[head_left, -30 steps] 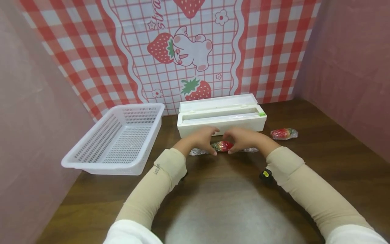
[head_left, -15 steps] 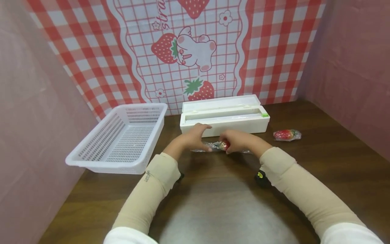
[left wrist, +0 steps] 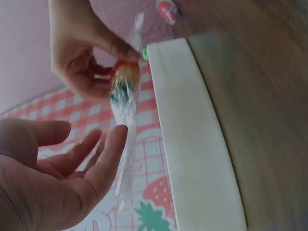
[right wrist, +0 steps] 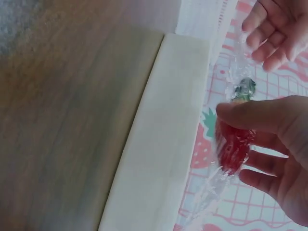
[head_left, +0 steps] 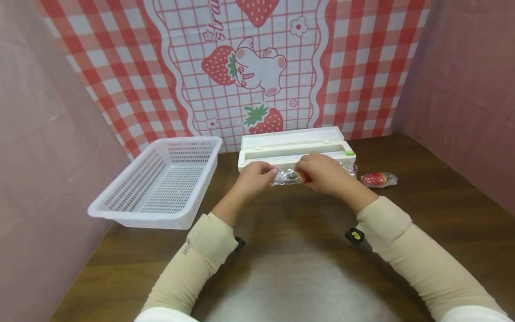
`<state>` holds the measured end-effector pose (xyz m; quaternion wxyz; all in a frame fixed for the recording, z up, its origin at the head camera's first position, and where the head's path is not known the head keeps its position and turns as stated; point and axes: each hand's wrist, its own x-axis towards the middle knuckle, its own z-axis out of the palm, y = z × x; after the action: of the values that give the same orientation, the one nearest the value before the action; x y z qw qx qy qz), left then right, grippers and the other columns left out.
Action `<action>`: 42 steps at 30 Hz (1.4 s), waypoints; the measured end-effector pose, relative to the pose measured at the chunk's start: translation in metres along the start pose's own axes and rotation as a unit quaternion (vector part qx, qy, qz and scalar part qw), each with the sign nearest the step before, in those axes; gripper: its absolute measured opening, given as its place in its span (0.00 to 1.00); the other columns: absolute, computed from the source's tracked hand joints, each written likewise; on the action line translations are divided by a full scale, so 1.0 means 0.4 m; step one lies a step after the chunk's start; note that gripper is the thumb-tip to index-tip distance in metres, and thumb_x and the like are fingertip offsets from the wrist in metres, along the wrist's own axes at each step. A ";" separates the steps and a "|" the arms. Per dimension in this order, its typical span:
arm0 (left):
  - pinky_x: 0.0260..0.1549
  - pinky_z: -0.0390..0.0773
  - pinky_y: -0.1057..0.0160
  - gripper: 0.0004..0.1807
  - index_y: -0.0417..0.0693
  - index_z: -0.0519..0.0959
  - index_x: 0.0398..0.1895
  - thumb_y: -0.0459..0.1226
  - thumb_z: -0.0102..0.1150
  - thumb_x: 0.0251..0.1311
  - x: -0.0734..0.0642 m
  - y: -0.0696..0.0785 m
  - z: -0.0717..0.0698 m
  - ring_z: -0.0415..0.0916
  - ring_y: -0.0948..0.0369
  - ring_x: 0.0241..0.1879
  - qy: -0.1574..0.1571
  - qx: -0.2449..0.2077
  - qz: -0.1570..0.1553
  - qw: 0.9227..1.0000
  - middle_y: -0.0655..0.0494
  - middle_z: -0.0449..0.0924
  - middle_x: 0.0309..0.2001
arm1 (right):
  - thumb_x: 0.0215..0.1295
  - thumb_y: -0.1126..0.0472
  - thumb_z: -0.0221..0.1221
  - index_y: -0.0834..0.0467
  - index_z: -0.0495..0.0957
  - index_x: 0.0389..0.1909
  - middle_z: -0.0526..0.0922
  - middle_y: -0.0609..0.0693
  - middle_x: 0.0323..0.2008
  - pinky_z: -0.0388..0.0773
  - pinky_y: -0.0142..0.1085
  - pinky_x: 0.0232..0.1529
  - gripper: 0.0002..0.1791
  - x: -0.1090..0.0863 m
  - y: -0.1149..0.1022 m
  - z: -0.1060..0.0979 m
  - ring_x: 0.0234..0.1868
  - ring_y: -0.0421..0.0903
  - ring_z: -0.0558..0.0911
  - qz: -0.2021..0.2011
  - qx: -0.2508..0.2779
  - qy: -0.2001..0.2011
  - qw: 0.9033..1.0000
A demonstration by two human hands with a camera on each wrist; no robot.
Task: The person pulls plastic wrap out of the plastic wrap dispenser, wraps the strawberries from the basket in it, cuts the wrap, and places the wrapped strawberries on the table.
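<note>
My right hand (head_left: 323, 175) grips a red toy-like strawberry (right wrist: 233, 149) wrapped in clear plastic film, lifted off the table in front of the long white box (head_left: 251, 166). Its green leafy end points to my left hand. Loose film (left wrist: 126, 115) trails from both ends of the fruit. My left hand (left wrist: 62, 178) is beside the left tail of film, its thumb and fingers apart and loosely bent; whether a fingertip touches the film I cannot tell. A second wrapped strawberry (head_left: 378, 180) lies on the table to the right of the box.
The white box has its lid (head_left: 295, 135) raised at the back, with a roll of film visible inside and a green tab (head_left: 349, 153) at the right corner. A white perforated basket (head_left: 96, 210) stands at the left. A checked strawberry cloth (head_left: 354, 67) hangs behind.
My right hand has taken hold of the wrapped strawberry between the hands and raised it from the table towards the box. My left hand has moved up alongside the film.
</note>
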<state>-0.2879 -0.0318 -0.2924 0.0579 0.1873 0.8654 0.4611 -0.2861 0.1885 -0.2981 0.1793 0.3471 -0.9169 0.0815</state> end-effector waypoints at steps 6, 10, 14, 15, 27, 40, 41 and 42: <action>0.51 0.78 0.58 0.20 0.27 0.75 0.56 0.37 0.49 0.72 -0.007 0.010 0.030 0.80 0.47 0.50 0.017 -0.120 -0.038 0.992 0.35 0.80 0.48 | 0.44 0.69 0.73 0.59 0.80 0.33 0.78 0.50 0.31 0.75 0.44 0.34 0.15 -0.009 -0.020 0.009 0.36 0.52 0.74 -0.011 -0.020 0.046 0.999; 0.59 0.72 0.57 0.22 0.21 0.68 0.60 0.34 0.43 0.74 -0.008 0.018 0.047 0.72 0.43 0.59 -0.011 -0.246 -0.049 0.968 0.30 0.73 0.57 | 0.45 0.69 0.73 0.60 0.81 0.37 0.81 0.52 0.35 0.77 0.45 0.36 0.16 -0.011 -0.029 0.011 0.38 0.53 0.76 -0.013 -0.025 0.068 0.997; 0.61 0.69 0.56 0.22 0.20 0.65 0.61 0.34 0.40 0.75 -0.006 0.026 0.060 0.69 0.42 0.61 -0.021 -0.334 -0.060 0.940 0.29 0.70 0.60 | 0.44 0.70 0.73 0.61 0.82 0.38 0.82 0.54 0.37 0.78 0.46 0.38 0.18 -0.011 -0.033 0.014 0.40 0.54 0.77 -0.025 -0.025 0.092 0.995; 0.61 0.69 0.55 0.22 0.20 0.65 0.61 0.33 0.40 0.75 -0.005 0.026 0.062 0.70 0.42 0.61 -0.021 -0.346 -0.062 0.936 0.28 0.70 0.60 | 0.44 0.71 0.73 0.61 0.81 0.38 0.82 0.54 0.37 0.78 0.46 0.38 0.18 -0.011 -0.034 0.015 0.40 0.55 0.77 -0.027 -0.025 0.096 0.995; 0.59 0.72 0.52 0.22 0.23 0.67 0.61 0.35 0.43 0.74 0.008 0.005 0.064 0.76 0.48 0.53 -0.062 -0.410 -0.077 0.907 0.29 0.72 0.57 | 0.44 0.68 0.75 0.63 0.83 0.44 0.84 0.56 0.41 0.78 0.46 0.46 0.22 -0.014 -0.053 0.018 0.43 0.54 0.79 -0.026 0.042 0.102 0.994; 0.41 0.83 0.62 0.16 0.19 0.72 0.53 0.27 0.52 0.68 0.018 -0.022 0.072 0.81 0.60 0.35 -0.097 -0.439 -0.065 0.891 0.51 0.83 0.36 | 0.45 0.68 0.75 0.62 0.82 0.45 0.85 0.54 0.40 0.79 0.45 0.47 0.23 -0.010 -0.071 0.020 0.43 0.51 0.81 -0.033 0.111 0.106 0.988; 0.40 0.83 0.62 0.16 0.18 0.72 0.53 0.25 0.52 0.67 0.018 -0.024 0.073 0.81 0.60 0.34 -0.098 -0.437 -0.059 0.892 0.52 0.83 0.35 | 0.45 0.68 0.75 0.62 0.82 0.46 0.85 0.53 0.41 0.79 0.45 0.46 0.23 -0.010 -0.069 0.020 0.42 0.50 0.81 -0.035 0.120 0.106 0.986; 0.40 0.83 0.62 0.16 0.18 0.72 0.53 0.24 0.52 0.66 0.018 -0.026 0.074 0.81 0.60 0.34 -0.098 -0.435 -0.054 0.893 0.52 0.83 0.34 | 0.45 0.68 0.76 0.61 0.82 0.46 0.85 0.53 0.40 0.79 0.44 0.46 0.24 -0.010 -0.068 0.019 0.42 0.49 0.80 -0.037 0.129 0.105 0.985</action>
<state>-0.2891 -0.0114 -0.3174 0.2433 0.1408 0.5770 0.7668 -0.2673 0.1684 -0.3061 0.2315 0.3903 -0.8613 0.2285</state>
